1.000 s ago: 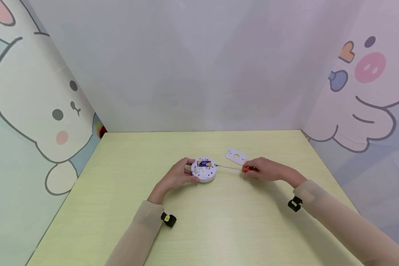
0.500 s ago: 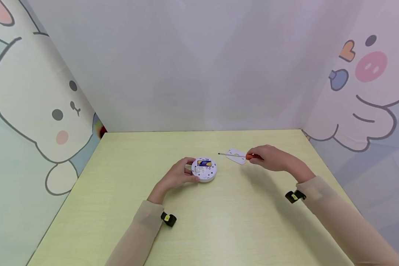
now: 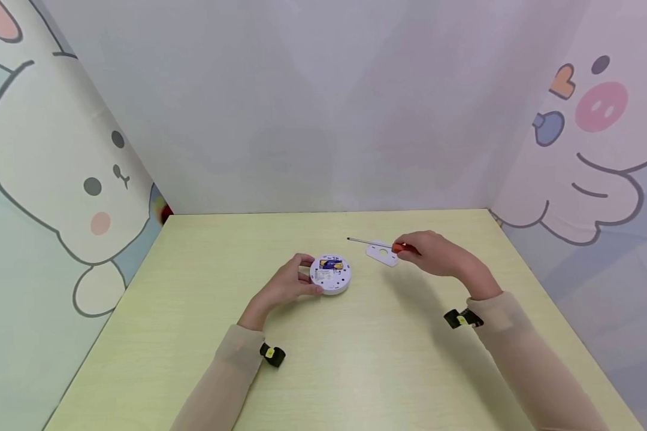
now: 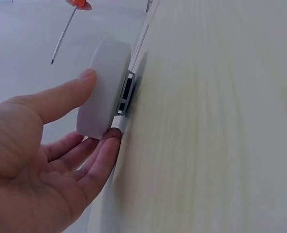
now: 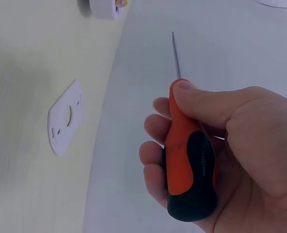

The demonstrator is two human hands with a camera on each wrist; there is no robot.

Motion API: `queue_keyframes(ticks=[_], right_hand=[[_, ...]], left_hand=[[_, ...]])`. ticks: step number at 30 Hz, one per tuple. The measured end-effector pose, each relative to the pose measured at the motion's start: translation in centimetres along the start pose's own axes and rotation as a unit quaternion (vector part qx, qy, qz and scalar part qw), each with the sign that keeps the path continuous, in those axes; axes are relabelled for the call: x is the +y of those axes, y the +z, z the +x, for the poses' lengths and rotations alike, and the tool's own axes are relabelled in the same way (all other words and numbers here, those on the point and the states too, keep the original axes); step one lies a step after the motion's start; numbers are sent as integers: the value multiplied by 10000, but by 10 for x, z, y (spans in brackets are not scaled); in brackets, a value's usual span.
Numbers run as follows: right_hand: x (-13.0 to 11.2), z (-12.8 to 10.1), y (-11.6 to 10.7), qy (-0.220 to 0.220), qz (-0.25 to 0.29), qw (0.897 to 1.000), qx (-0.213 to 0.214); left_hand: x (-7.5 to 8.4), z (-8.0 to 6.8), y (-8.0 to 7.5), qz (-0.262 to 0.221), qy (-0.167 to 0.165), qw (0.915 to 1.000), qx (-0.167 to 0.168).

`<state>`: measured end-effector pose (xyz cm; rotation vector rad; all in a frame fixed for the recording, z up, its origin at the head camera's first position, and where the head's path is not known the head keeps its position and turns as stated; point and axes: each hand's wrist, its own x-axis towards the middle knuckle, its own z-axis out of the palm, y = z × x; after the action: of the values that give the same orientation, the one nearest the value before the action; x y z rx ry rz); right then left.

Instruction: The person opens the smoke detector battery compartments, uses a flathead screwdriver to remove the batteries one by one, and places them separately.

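Head view: left hand (image 3: 287,283) grip clasps round detector (image 3: 331,275), right hand (image 3: 430,253) grip wraps screwdriver (image 3: 380,244)

Pale yellow-green table (image 3: 356,371); cartoon rabbit panel (image 3: 59,197) at left, cartoon pig panel (image 3: 598,149) at right.

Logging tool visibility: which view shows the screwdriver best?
The right wrist view: the screwdriver fills it, handle in the right hand. Head view shows it small; left wrist view only its shaft and handle end.

Staged recording booth: pale table (image 3: 323,371), cartoon-animal backdrop panels (image 3: 59,197) (enclosing three sides).
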<state>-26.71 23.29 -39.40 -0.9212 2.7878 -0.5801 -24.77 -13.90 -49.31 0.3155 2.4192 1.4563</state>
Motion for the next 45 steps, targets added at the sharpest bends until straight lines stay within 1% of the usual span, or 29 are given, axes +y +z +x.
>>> queue_keyframes(ticks=[11, 16, 23, 35, 45], right_hand=[[-8, 9, 13, 141, 259, 9988, 392], [-10, 8, 20, 229, 339, 9980, 486], [-8, 5, 27, 216, 328, 9979, 522], [-4, 4, 26, 259, 261, 9967, 724], [-4, 4, 25, 256, 370, 9967, 678]], left_hand=[[-2, -1, -1, -107, -86, 9999, -14], [-3, -2, -2, -142, -96, 9998, -36], [-4, 0, -1, -112, -34, 9999, -56], [0, 2, -3, 81, 164, 9998, 39], [1, -2, -9, 41, -56, 9999, 119]])
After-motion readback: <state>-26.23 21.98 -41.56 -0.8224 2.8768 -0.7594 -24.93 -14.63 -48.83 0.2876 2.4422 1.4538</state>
